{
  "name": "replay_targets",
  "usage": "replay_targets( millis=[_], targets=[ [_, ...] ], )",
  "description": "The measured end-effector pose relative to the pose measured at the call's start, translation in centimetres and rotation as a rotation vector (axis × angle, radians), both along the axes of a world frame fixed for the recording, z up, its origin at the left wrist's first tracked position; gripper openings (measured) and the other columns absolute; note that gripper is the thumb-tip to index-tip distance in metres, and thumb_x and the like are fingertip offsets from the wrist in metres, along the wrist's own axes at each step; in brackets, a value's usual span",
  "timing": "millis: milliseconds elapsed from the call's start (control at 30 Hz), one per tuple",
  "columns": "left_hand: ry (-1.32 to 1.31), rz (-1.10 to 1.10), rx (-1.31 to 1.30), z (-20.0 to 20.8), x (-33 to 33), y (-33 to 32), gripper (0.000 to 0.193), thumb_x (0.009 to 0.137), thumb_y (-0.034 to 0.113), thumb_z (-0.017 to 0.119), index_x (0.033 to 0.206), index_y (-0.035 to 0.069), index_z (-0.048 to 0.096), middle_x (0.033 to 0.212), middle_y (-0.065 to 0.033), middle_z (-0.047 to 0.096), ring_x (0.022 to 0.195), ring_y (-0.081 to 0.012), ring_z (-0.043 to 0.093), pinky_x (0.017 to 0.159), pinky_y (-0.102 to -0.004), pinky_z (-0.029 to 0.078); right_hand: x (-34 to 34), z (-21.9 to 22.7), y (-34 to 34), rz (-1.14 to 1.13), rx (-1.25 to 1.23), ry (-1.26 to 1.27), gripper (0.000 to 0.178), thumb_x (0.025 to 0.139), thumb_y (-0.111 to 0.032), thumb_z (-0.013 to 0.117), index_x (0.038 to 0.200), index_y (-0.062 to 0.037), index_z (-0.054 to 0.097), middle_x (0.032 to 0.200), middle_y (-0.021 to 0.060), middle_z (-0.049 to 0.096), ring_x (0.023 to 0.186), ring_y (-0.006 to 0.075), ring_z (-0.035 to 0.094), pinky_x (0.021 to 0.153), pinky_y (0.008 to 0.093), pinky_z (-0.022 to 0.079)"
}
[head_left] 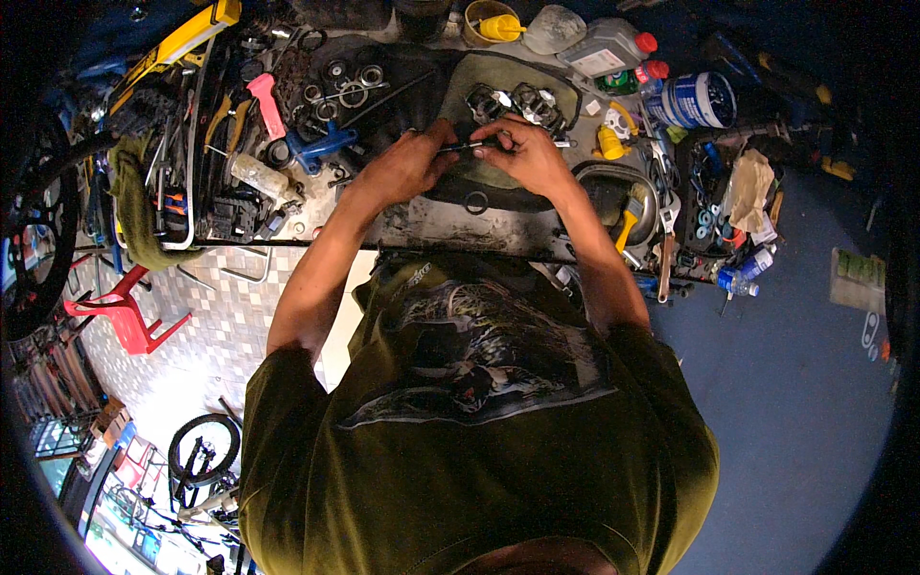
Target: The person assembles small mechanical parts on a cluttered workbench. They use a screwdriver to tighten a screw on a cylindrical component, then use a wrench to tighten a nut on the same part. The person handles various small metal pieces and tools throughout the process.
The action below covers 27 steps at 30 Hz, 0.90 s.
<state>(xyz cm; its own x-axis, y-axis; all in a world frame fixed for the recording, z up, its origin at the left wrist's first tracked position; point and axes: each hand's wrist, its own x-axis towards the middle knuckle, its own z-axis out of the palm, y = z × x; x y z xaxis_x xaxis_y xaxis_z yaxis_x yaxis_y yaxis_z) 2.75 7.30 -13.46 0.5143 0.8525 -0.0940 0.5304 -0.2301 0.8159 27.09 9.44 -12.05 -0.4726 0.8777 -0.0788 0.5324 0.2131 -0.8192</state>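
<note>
Over the workbench (431, 225), both my hands are closed around one slim metal rod with dark parts (467, 147), held level between them. My left hand (414, 165) grips its left end, and that end is hidden by the fingers. My right hand (522, 161) pinches its right end between thumb and fingers. Just beyond my right hand, two metal bicycle pedals (535, 103) rest on a greenish mat (470, 77). A black ring (476, 202) lies on the bench below the rod. Left of my left hand is a blue-handled tool (321, 146).
Metal rings (353, 94), a pink-handled tool (267, 105) and a dirty bottle (259, 177) lie to the left. On the right are a yellow brush (629, 225) in a tray, an adjustable wrench (668, 244) and a blue-white tub (698, 100). A red stool (125, 311) stands on the tiled floor.
</note>
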Motion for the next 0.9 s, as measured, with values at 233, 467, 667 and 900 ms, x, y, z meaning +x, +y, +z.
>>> replay_targets(
  millis=[233, 467, 667, 900],
  targets=[
    [-0.014, 0.005, 0.036, -0.9, -0.3, 0.1, 0.031, 0.099, 0.018, 0.061, 0.122, 0.002, 0.051, 0.105, -0.0276, 0.069, 0.102, -0.0497, 0.064, 0.085, -0.0574, 0.049, 0.3, -0.1, 0.1, -0.013, 0.031, -0.063, 0.029, 0.082, -0.012, 0.080, 0.111, -0.0131, 0.074, 0.076, 0.0004, 0.045, 0.068, 0.0130, 0.048, 0.062, 0.0309, 0.042],
    [0.083, 0.056, -0.003, -0.7, -0.6, 0.1, 0.029, 0.097, 0.018, 0.064, 0.120, 0.001, 0.058, 0.104, -0.0272, 0.069, 0.101, -0.0483, 0.065, 0.083, -0.0550, 0.052, 0.6, -0.6, 0.1, -0.036, 0.103, -0.147, 0.027, 0.085, -0.016, 0.079, 0.111, -0.0130, 0.072, 0.078, 0.0060, 0.052, 0.069, 0.0209, 0.055, 0.063, 0.0361, 0.046],
    [0.055, 0.118, 0.021, -1.2, -0.8, -0.1, 0.028, 0.096, 0.015, 0.064, 0.118, 0.001, 0.055, 0.096, -0.0303, 0.068, 0.099, -0.0503, 0.064, 0.078, -0.0565, 0.051, 0.3, -0.5, 0.0, -0.075, 0.118, -0.239, 0.027, 0.088, -0.026, 0.077, 0.112, -0.0135, 0.072, 0.080, 0.0080, 0.058, 0.072, 0.0241, 0.060, 0.065, 0.0385, 0.049],
    [0.032, 0.180, 0.028, -1.8, -0.6, -0.5, 0.029, 0.095, 0.015, 0.065, 0.118, 0.002, 0.055, 0.096, -0.0298, 0.068, 0.097, -0.0498, 0.065, 0.078, -0.0560, 0.051, -0.7, -1.1, -0.4, -0.083, 0.236, -0.287, 0.026, 0.090, -0.030, 0.074, 0.113, -0.0164, 0.071, 0.096, 0.0089, 0.063, 0.081, 0.0296, 0.067, 0.072, 0.0423, 0.055]
  ],
)
